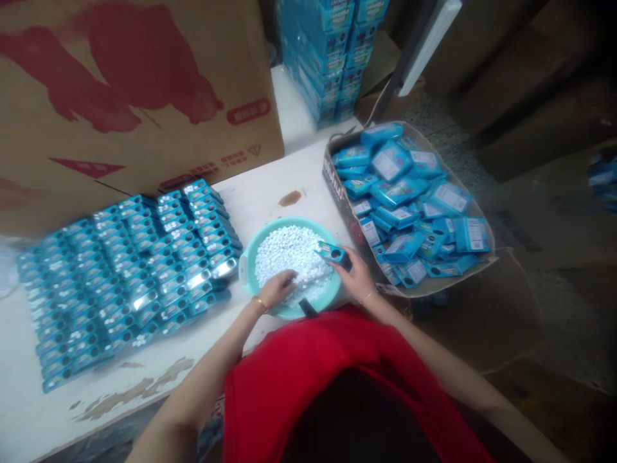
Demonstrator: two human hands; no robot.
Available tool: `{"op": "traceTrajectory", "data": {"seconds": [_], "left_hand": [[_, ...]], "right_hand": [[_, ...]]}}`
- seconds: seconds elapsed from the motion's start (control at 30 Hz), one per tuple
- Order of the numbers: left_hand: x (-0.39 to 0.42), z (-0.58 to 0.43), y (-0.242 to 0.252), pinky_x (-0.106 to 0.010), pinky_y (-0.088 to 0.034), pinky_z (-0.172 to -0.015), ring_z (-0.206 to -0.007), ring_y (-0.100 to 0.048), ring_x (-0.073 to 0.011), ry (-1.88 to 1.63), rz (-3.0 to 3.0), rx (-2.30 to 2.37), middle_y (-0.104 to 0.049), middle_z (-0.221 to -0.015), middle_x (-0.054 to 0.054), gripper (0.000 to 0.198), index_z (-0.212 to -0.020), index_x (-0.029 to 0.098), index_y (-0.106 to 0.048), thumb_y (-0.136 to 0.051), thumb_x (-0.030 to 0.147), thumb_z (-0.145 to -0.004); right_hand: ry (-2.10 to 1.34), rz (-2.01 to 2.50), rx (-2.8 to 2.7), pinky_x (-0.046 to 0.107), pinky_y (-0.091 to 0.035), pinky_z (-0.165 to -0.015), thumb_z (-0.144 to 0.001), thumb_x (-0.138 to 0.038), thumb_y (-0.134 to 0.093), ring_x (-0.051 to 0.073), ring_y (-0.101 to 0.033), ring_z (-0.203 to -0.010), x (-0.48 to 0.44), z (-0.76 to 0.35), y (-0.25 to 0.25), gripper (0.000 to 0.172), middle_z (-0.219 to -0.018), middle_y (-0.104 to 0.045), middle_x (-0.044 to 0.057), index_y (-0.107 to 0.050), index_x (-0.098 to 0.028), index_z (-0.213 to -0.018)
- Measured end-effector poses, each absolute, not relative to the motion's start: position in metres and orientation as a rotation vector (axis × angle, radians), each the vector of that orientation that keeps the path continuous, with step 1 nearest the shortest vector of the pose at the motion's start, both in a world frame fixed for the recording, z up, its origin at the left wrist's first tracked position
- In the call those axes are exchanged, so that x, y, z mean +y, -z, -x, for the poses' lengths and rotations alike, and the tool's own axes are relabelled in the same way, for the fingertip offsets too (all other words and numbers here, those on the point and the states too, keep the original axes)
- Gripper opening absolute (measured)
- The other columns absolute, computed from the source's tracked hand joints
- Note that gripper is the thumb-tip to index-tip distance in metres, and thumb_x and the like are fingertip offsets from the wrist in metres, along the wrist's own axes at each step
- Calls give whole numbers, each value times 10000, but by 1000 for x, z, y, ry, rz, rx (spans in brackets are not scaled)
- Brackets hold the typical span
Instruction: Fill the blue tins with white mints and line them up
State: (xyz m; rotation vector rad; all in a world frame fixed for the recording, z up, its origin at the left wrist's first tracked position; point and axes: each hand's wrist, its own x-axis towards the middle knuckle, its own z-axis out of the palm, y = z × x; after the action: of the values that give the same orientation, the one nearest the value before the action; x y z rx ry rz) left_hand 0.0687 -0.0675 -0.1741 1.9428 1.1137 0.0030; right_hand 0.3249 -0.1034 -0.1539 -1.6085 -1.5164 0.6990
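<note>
My left hand (278,289), with a gold bracelet at the wrist, reaches into a turquoise plastic bowl (247,256) of small white candies (284,249). Its fingers curl down into the candies and their tips are hidden. Over the bowl's right side, my right hand (355,273) holds a small blue candy box (332,252) between thumb and fingers. A dark round spot shows on the box's upward face. The box is tilted, its far end above the candies.
Rows of similar blue boxes (139,257) stand on the white table (250,190) at left. An open carton (344,199) of loose blue boxes is at right. A large brown carton (193,38) and stacked blue cartons (328,64) stand behind.
</note>
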Motion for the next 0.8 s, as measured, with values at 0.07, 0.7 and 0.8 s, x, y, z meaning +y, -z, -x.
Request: {"op": "traceTrajectory", "data": {"seconds": [0.07,0.7,0.8], "left_hand": [[-64,-54,147,-309,-464,-837,-906,-591,-177,-98,-1948,1084,-630,-1024,-79,265,-1089,156,-542,-460,313,-891],[-63,-101,-28,-323,-471,-640,-831,-581,-234,590,-2586,1222,-597,-879,-94,218,-950,137,-585,-389,83,-871],[-58,-82,-16,-317,-494,-682,-852,-589,-212,312,-2476,1235,-572,-1011,-91,230,-1069,155,-547,-517,245,-860]], "right_hand": [[-702,1598,-1550,396,-464,-968,-862,-338,-575,241,-579,-1102,-105,-325,157,376,-1156,-619,104,-521,-210,-1211],[-829,1275,-1801,490,-375,-1063,-869,-210,-521,239,-544,-1135,-109,-291,177,386,-1164,-601,95,-487,-235,-1254],[-958,1270,-1688,434,-427,-1013,-868,-264,-554,231,-564,-1115,-113,-289,173,370,-1167,-607,91,-504,-234,-1234]]}}
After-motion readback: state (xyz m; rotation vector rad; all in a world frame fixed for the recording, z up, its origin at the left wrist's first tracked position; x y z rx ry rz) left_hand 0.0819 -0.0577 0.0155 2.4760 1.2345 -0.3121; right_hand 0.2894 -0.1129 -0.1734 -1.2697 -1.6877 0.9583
